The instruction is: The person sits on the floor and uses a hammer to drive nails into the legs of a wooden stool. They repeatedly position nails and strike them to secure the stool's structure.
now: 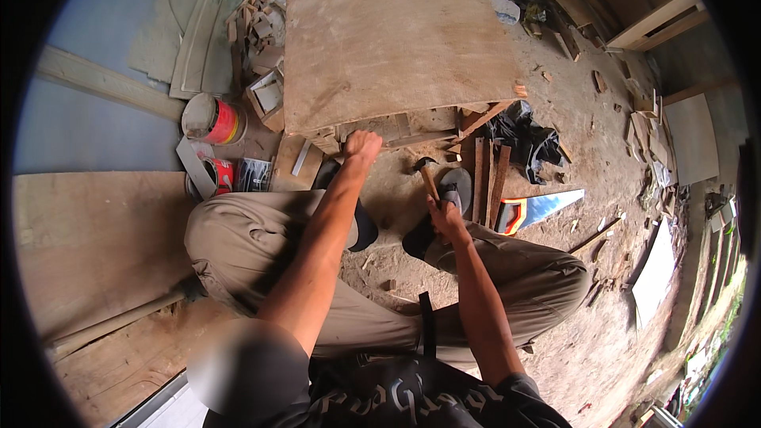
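Observation:
My right hand (448,220) is wrapped round the wooden handle of a hammer (430,181), held low beside my right foot with its dark head pointing away from me. My left hand (362,145) is closed at the near edge of a low wooden frame topped by a large plywood sheet (396,32). A thin wooden rail (420,139) of that frame runs rightward from the left fingers. What those fingers pinch, if anything, is hidden from this angle.
A handsaw (547,206) with an orange handle lies right of my right leg, near narrow wood strips (499,182) and a black plastic bag (527,139). Red paint cans (214,120) stand at left. Wood offcuts (265,24) are heaped behind them. More scraps litter the dirt floor.

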Demonstrator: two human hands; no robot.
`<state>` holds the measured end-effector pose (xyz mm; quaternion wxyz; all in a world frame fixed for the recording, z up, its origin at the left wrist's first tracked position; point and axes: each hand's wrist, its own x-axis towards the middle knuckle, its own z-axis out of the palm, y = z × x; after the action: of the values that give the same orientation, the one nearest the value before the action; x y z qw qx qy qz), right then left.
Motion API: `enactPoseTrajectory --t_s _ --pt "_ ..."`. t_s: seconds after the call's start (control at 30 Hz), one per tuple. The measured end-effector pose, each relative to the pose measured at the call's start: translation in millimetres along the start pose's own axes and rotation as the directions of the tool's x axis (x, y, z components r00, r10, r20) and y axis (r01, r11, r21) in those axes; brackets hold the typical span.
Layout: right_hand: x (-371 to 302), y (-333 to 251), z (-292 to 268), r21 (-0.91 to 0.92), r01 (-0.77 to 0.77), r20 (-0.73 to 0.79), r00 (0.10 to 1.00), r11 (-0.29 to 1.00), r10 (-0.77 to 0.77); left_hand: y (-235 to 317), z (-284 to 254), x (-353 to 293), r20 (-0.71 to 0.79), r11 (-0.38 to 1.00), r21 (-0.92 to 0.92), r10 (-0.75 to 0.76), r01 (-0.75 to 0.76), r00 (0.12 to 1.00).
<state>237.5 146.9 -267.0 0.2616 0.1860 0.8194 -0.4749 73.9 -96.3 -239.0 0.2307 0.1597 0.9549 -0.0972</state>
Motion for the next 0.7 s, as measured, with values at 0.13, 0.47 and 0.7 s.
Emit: enactPoseTrajectory --t_s 0.13,0.47,0.7 --pt "4 9 6 -0.076 0.068 -0.072 0.995 0.995 -0.074 -1 12 -8 -0.050 0.997 0.063 0.058 -0.054 0.997" --pt "-18 -21 26 -0.058 0.153 -0.126 0.979 0.986 -0.160 -1 31 -73 -0.747 0.694 -0.543 -0.142 -0.473 0.650" --pt "-74 -114 73 0.157 0.308 -0.088 0.951 0.938 -0.297 -68 57 -89 0.063 -0.484 -0.695 -0.777 -0.531 0.626"
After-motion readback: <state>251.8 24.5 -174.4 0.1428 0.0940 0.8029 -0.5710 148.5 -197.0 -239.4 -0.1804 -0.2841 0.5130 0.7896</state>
